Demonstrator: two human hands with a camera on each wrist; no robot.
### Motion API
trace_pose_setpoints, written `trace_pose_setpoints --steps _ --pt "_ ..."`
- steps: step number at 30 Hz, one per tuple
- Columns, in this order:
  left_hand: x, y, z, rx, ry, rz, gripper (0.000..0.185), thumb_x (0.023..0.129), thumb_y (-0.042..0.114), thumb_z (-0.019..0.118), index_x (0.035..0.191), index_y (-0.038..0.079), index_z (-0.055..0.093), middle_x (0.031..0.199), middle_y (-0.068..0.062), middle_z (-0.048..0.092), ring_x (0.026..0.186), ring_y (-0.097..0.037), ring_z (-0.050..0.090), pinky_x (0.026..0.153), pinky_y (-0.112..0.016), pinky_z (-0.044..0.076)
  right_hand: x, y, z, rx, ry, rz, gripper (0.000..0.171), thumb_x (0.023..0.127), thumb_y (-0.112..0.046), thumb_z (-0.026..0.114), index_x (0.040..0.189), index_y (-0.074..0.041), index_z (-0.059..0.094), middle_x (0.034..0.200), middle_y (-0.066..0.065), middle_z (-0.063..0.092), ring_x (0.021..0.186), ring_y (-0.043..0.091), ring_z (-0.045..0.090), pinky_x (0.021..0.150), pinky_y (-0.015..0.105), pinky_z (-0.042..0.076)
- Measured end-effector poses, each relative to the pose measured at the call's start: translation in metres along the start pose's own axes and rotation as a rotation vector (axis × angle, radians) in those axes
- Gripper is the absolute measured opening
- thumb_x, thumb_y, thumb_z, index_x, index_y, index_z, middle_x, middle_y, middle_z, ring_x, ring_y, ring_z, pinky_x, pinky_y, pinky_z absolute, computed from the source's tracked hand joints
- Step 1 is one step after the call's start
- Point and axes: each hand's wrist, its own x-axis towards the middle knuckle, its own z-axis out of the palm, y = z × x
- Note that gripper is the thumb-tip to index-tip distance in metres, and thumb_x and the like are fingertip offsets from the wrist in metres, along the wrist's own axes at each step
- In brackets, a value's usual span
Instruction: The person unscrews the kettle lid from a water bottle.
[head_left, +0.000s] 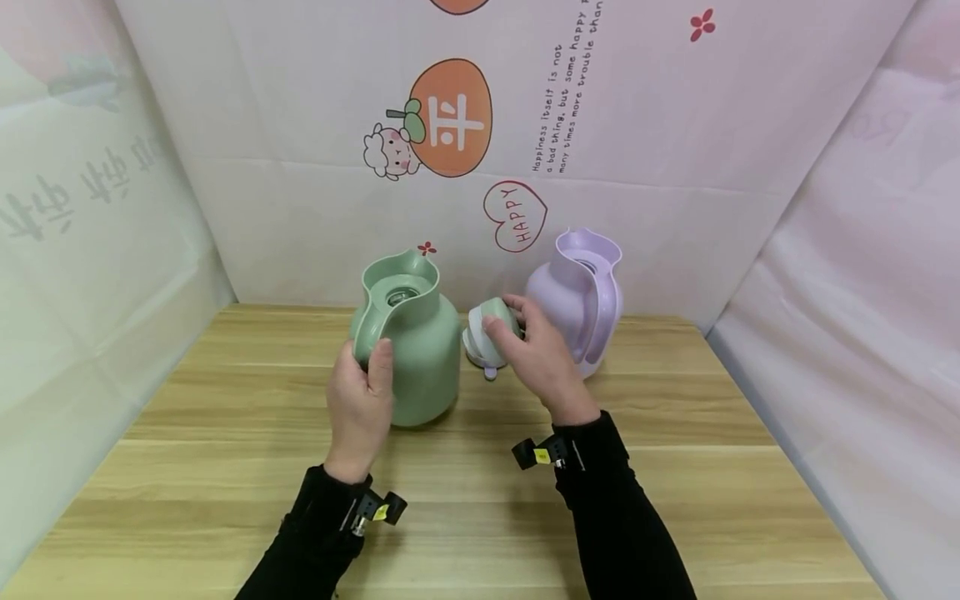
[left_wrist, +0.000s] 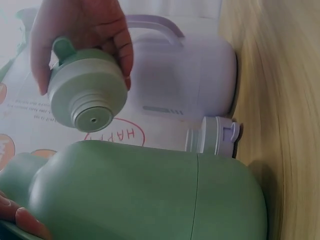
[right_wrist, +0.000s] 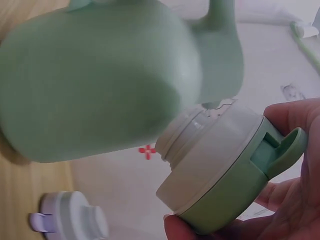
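On wooden table, pale green jug (head_left: pixel 416 350) (lidless), matching stopper (head_left: pixel 495 327) in right hand (head_left: pixel 542 358)

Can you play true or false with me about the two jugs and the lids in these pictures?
1. The left hand holds the green plastic jug by its handle. True.
2. The green jug has its lid screwed on. False: its mouth is open, and the right hand holds the green and white screw lid in the air.
3. The lilac plastic jug lies on its side. False: it stands upright on the wooden table.
4. A lilac and white lid rests on the table between the two jugs. True.
5. The right hand touches the green jug. False: it holds only the lid, apart from that jug.
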Motion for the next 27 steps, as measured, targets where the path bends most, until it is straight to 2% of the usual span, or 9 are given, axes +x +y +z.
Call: trace_pose_setpoints --steps 10,17,21,27 --pt "0.012 -0.008 -0.008 0.034 0.035 -0.024 0.040 0.108 0.032 0.054 0.111 -0.007 0.061 0.087 -0.015 0.061 0.076 -0.022 0.058 0.064 -0.030 0.043 0.004 0.023 0.017 0.114 -0.040 0.066 0.074 0.098 -0.063 0.060 0.155 -0.020 0.043 0.146 0.012 0.058 0.129 0.027 0.060 0.103 0.050 0.051" --pt "0.022 -0.017 -0.013 0.050 0.055 -0.052 0.043 0.109 0.034 0.053 0.113 -0.008 0.061 0.098 -0.020 0.068 0.086 -0.029 0.067 0.068 -0.032 0.045 0.001 0.028 0.028 0.193 -0.066 0.106 0.068 0.099 -0.059 0.061 0.154 -0.022 0.044 0.151 0.012 0.054 0.137 0.028 0.055 0.106 0.052 0.049" --pt "0.029 -0.022 -0.015 0.047 0.052 -0.071 0.043 0.109 0.035 0.052 0.113 -0.008 0.060 0.098 -0.021 0.067 0.088 -0.031 0.067 0.070 -0.032 0.045 -0.001 0.033 0.033 0.217 -0.076 0.128 0.071 0.099 -0.060 0.061 0.157 -0.023 0.041 0.152 0.012 0.052 0.139 0.030 0.052 0.108 0.054 0.047" --pt "0.038 -0.028 -0.017 0.054 0.048 -0.101 0.049 0.109 0.040 0.051 0.119 -0.007 0.059 0.103 -0.022 0.066 0.094 -0.033 0.066 0.076 -0.042 0.046 -0.003 0.043 0.042 0.245 -0.085 0.136 0.071 0.100 -0.059 0.059 0.158 -0.021 0.042 0.149 0.011 0.055 0.134 0.030 0.056 0.099 0.050 0.051"
